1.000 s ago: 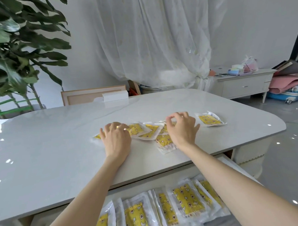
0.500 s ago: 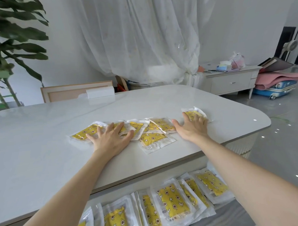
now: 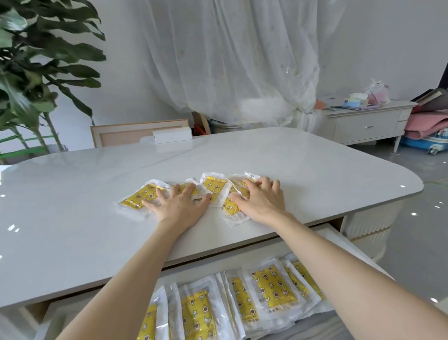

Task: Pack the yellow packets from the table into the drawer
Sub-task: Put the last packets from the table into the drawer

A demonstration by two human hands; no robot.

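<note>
The yellow packets (image 3: 144,197) lie in a loose, overlapping row on the table (image 3: 65,215), about midway along its width and nearer the front edge than the far one. The left hand (image 3: 179,205) lies flat on the left part of the row, its fingers straight and spread apart, the heel of the palm on the tabletop. The right hand (image 3: 261,200) covers the right end of the row. Its fingers are close together and lightly bent, with the tips on the wrappers and the thumb stretched leftward onto a packet; nothing is clamped between them.

Below the front edge the drawer (image 3: 349,244) stands pulled out. The packed packets (image 3: 271,286) lie in it side by side, overlapping, partly hidden by both forearms.

A white box (image 3: 172,135) sits at the far edge, with a pale wooden panel (image 3: 129,133) behind it. A leafy plant (image 3: 21,76) stands beyond the far left corner, a sheer curtain (image 3: 238,53) hangs behind, and a white sideboard (image 3: 364,125) stands off to the right.
</note>
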